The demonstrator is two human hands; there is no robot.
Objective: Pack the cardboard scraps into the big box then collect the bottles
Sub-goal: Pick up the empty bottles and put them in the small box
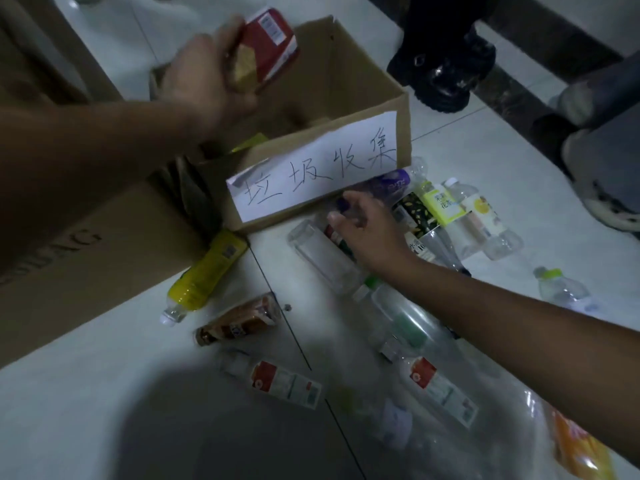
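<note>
Head view: left hand (204,74) grip is clamped on the red carton (268,46), tilted above the open labelled box (346,81). Right hand (370,233) is low over the bottles (446,202) on the floor (69,393), fingers bent at the purple bottle (391,181). Too blurred to tell if that grip is closed.

Risks:
- Carton is held by one end, so it could slip and clip the rim or land outside.
- Right reach goes into a tight cluster, and a nudge likely sends round bottles rolling on the smooth floor toward the boot (446,64).
- Both hands are busy, so attention is split.
</note>
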